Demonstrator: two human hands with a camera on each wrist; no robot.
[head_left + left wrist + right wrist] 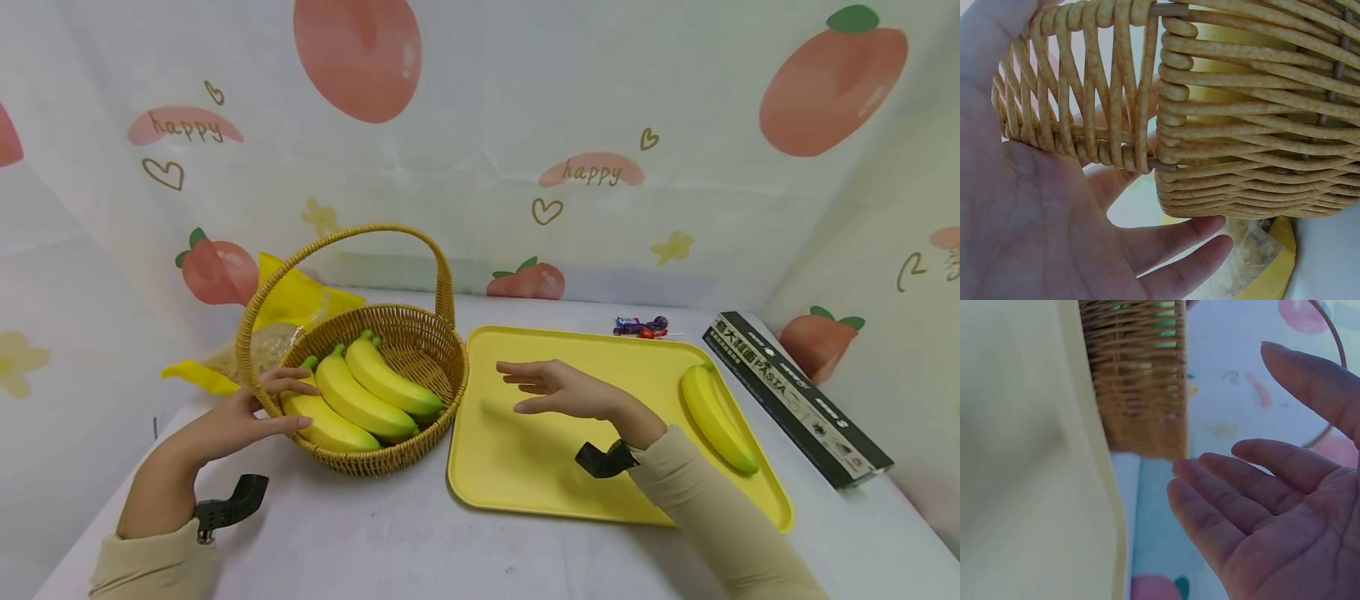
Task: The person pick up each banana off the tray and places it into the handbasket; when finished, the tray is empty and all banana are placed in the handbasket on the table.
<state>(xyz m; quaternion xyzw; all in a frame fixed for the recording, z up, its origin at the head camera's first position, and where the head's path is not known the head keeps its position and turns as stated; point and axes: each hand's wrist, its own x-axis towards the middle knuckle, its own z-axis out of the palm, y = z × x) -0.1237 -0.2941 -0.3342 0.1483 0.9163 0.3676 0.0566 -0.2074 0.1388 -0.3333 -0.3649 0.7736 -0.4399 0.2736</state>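
A: On the table point(390, 542), your near side in front of the basket point(420, 342) and the tray point(525, 467) is bare white surface. The backdrop closes the far edge and both sides. The basket's right rim stands just beside the tray's left edge; from the head view it cannot be told whether they touch.

B: And on the tray?

A: Most of it is bare yellow. One banana point(716, 417) lies along its right side, well apart from your right hand point(558, 390). A dark box point(795, 396) lies just off the tray's right edge, and small sweets point(641, 327) sit beyond its far edge.

B: Hands?

A: Your right hand hovers over the tray's left half, fingers straight and slightly spread, pointing toward the basket, holding nothing. The right wrist view confirms an open palm point(1285, 512) with the basket wall point(1141, 381) ahead of it. Your left hand point(251, 408) lies against the basket's left wall, fingers relaxed, fingertips over the rim and touching the nearest banana there. The left wrist view shows the palm point(1035, 206) flat along the weave point(1241, 125).

B: Basket contents?

A: A bunch of bananas point(360, 396), yellow with green tips, fills the basket's left half. The basket is upright, handle arched overhead. A yellow bag point(292, 304) lies behind it.
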